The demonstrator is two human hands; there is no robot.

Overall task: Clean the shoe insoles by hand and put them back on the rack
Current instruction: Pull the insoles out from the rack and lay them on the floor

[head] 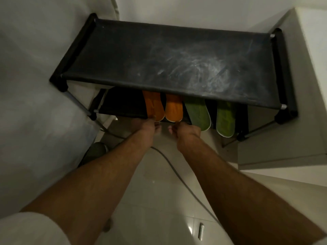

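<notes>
Forearms first, ours, both stretched out from the bottom of the head view toward a black rack (168,55) in the corner. Our left hand (147,125) is down at the heel of the left orange insole (154,106), fingers curled and apparently pinching its edge. Our right hand (186,133) mirrors it at the heel of the right orange insole (174,107), fingers bunched in what looks like the same sort of pinch. The light is dim, so we cannot tell just how much of each edge is caught.

All four insoles sit on the lower shelf, under the dusty top shelf. The orange pair lies side by side, and two green insoles (199,114) lie further right, their heels hanging out past the front bar.

What could go wrong? A thin pinch on a floppy heel may slip as we pull. The right orange insole lies close to the nearer green one, so a sideways tug could drag it off the bar. A grey cable (169,164) trails across the tiles under our arms, and we could snag it stepping back.
</notes>
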